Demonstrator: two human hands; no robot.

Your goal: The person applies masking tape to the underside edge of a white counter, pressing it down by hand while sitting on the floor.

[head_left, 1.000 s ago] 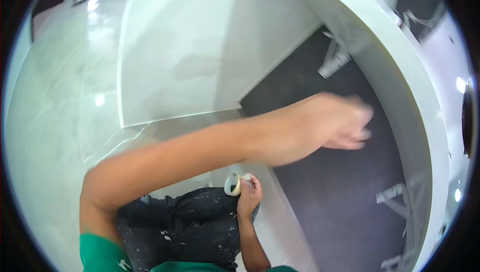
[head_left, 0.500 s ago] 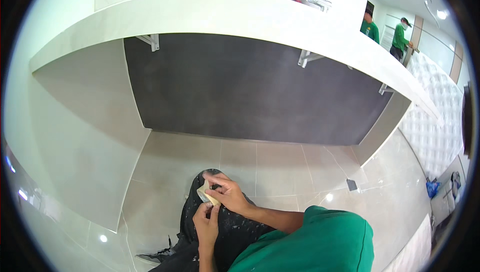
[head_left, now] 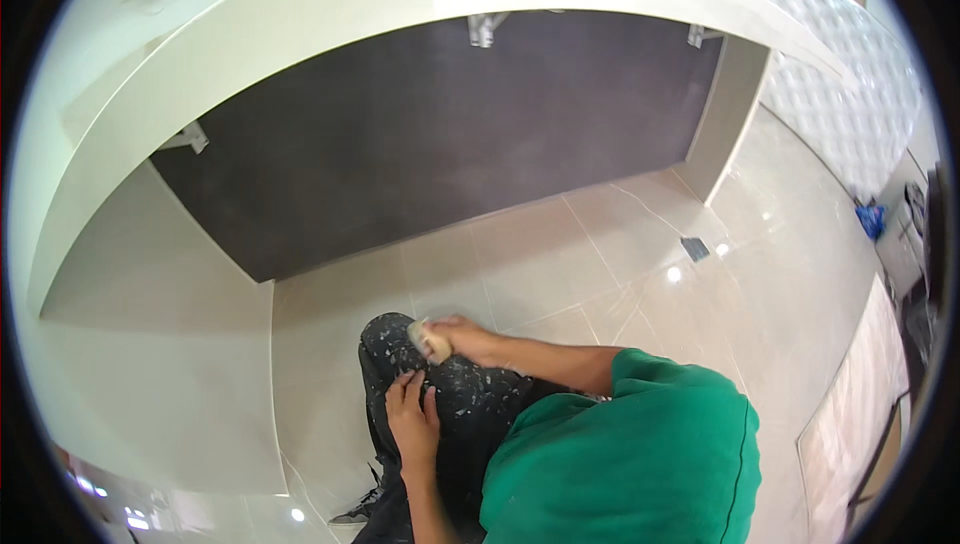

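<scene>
My right hand (head_left: 468,336) is closed around a small tan folded piece (head_left: 430,343) that looks like sandpaper; motion blurs it, and its far side is out of sight. It is over the knee of my dark, paint-spattered trousers (head_left: 462,389). My left hand (head_left: 410,412) rests on the thigh just below, fingers stretched out and apart, holding nothing. A small gap separates it from the tan piece.
Ahead curves a white countertop (head_left: 400,4) on metal brackets (head_left: 482,30), with a dark panel (head_left: 460,134) beneath and a pale side wall (head_left: 170,364) on the left. A grey flat piece (head_left: 694,248) lies on the tiled floor. Wrapped quilted padding (head_left: 830,74) stands at right.
My left hand has let go of the tan piece and come down onto my thigh. My right hand now holds it alone. The view has turned right and downward.
</scene>
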